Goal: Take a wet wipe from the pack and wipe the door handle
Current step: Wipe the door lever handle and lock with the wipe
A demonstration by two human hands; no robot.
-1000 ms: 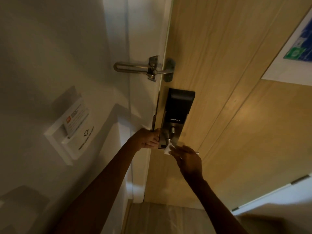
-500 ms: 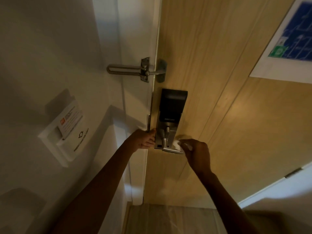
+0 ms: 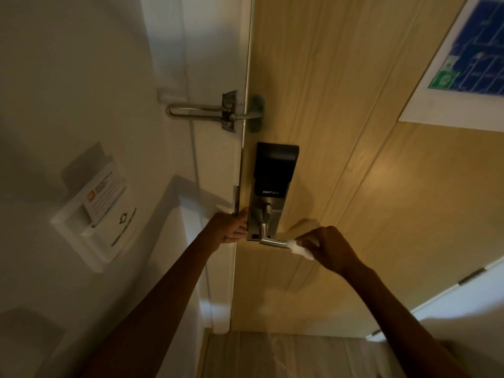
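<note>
The silver lever door handle (image 3: 270, 241) sticks out to the right from the smart lock (image 3: 272, 184) on the wooden door (image 3: 354, 132). My right hand (image 3: 327, 246) pinches a white wet wipe (image 3: 298, 248) wrapped around the handle's outer end. My left hand (image 3: 231, 225) grips the door's edge just left of the lock plate, fingers curled around it. The wipe pack is not in view.
A metal swing-bar door guard (image 3: 215, 113) spans the frame and door above the lock. A white key-card holder (image 3: 92, 214) is on the left wall. A blue evacuation plan (image 3: 469, 58) hangs on the door at upper right. Floor shows below.
My right hand has slid the wipe rightward along the lever from near the lock plate to its outer end. My left hand stays on the door edge.
</note>
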